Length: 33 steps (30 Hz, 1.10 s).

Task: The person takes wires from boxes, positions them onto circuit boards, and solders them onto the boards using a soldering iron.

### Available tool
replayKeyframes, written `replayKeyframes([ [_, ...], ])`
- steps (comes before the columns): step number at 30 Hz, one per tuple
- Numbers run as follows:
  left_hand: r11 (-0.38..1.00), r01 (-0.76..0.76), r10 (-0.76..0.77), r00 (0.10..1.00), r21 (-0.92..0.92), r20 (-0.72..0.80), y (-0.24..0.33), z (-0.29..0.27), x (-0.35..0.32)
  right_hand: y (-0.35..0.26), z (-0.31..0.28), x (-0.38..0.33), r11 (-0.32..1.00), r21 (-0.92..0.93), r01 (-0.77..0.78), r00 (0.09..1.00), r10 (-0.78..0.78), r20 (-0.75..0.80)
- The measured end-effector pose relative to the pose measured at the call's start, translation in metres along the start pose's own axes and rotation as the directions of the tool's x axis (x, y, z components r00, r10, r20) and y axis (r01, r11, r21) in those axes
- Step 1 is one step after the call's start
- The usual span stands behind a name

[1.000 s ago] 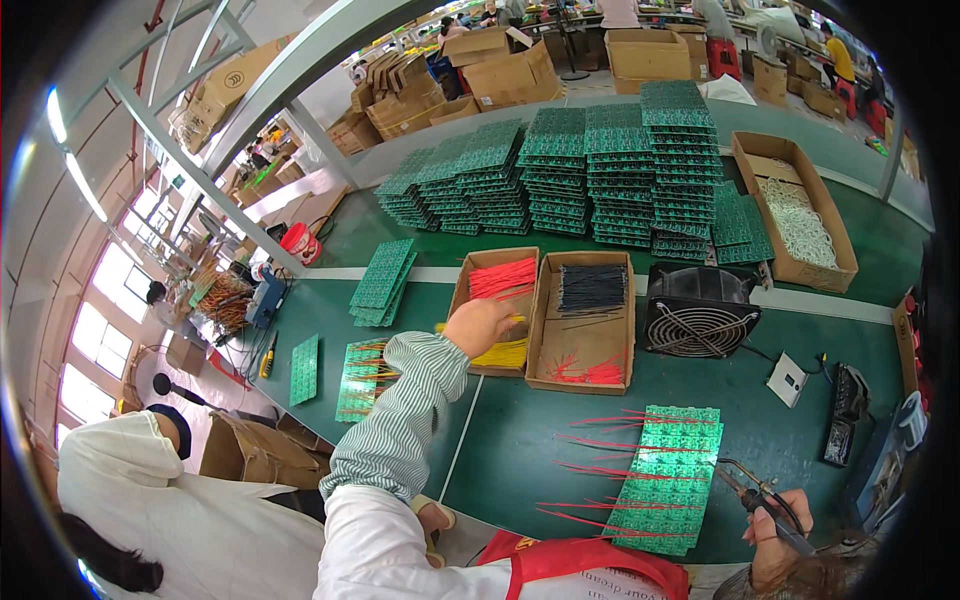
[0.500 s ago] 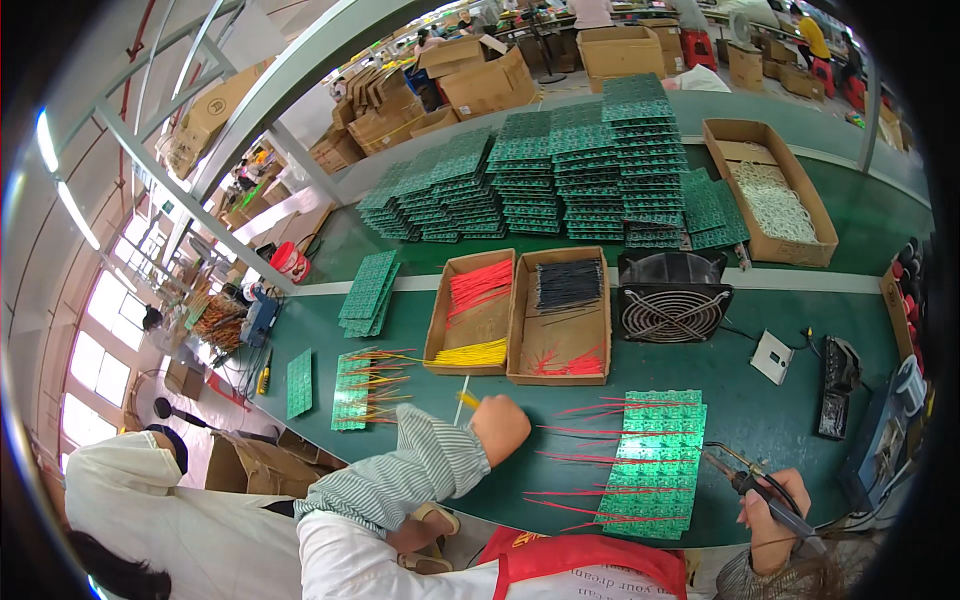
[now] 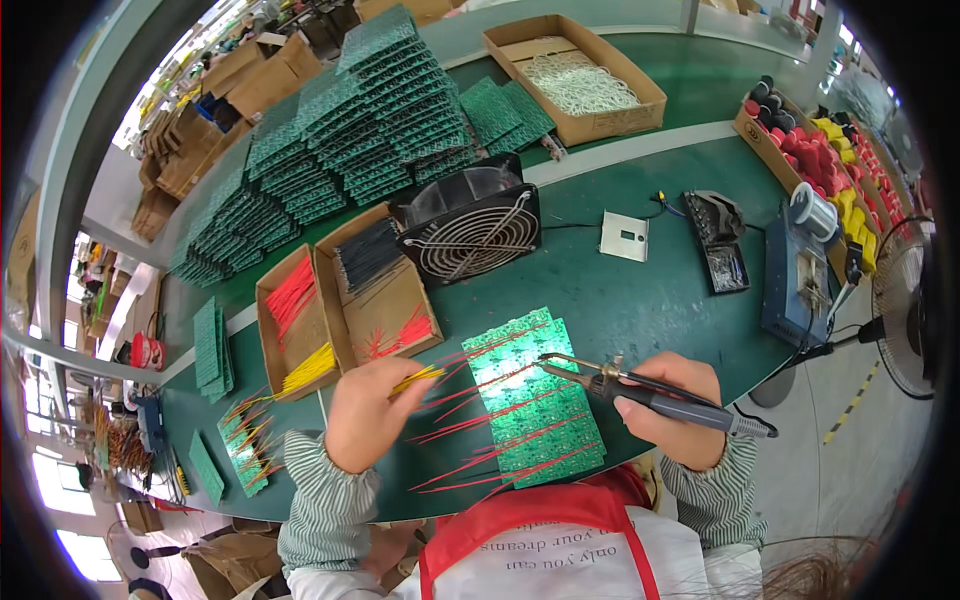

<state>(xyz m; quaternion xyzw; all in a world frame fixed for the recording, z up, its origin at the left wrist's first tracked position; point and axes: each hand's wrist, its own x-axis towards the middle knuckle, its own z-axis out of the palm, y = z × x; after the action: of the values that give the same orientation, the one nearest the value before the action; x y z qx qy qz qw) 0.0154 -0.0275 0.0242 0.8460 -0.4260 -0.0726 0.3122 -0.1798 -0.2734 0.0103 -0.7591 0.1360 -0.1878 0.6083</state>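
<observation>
My left hand point(image 3: 362, 412) is closed on a small bunch of yellow wires point(image 3: 416, 378), just left of a green circuit board panel point(image 3: 550, 412). Several red wires point(image 3: 450, 462) stick out from the panel's left side. A second panel seems to lie beneath it, its edge showing on the right. In my right hand point(image 3: 672, 400) is a soldering iron point(image 3: 665, 404) with a thin metal tube along it. Its tip reaches over the upper part of the panel; I cannot tell whether it touches.
Cardboard trays hold red and yellow wires point(image 3: 308, 368) and black wires point(image 3: 368, 262). A black fan point(image 3: 470, 235) stands behind the panel. Stacked boards point(image 3: 370, 110) rise at the back. To the right are a black holder point(image 3: 718, 245) and a blue soldering station point(image 3: 795, 285) with a solder spool.
My left hand has come from beside the wire trays toward the panel, carrying yellow wires. The soldering iron has moved from the panel's right edge to over it. The view has swung right.
</observation>
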Motion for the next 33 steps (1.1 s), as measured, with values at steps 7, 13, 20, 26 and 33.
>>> replayKeyframes([
  [7,0.996,-0.070,0.075,0.993,-0.054,0.094,-0.014,0.040,0.026,-0.002,0.011,0.017,0.996,-0.089,0.007,0.999,-0.003,0.042],
  [13,0.999,-0.048,0.048,0.997,-0.012,0.063,-0.023,0.052,0.032,0.006,0.023,0.031,0.996,-0.090,-0.004,0.996,0.012,0.086],
  [20,0.983,0.063,-0.040,0.991,-0.173,0.130,-0.036,0.049,0.032,0.011,0.036,0.042,0.995,-0.007,-0.101,0.991,0.102,0.088],
  [26,0.982,0.072,-0.045,0.987,-0.173,0.154,-0.037,0.049,0.034,0.016,0.040,0.046,0.992,-0.007,-0.124,0.987,0.124,0.106],
  [33,0.985,0.055,-0.028,0.987,-0.166,0.158,-0.037,0.051,0.036,0.020,0.043,0.047,0.987,0.013,-0.157,0.982,0.155,0.105],
])
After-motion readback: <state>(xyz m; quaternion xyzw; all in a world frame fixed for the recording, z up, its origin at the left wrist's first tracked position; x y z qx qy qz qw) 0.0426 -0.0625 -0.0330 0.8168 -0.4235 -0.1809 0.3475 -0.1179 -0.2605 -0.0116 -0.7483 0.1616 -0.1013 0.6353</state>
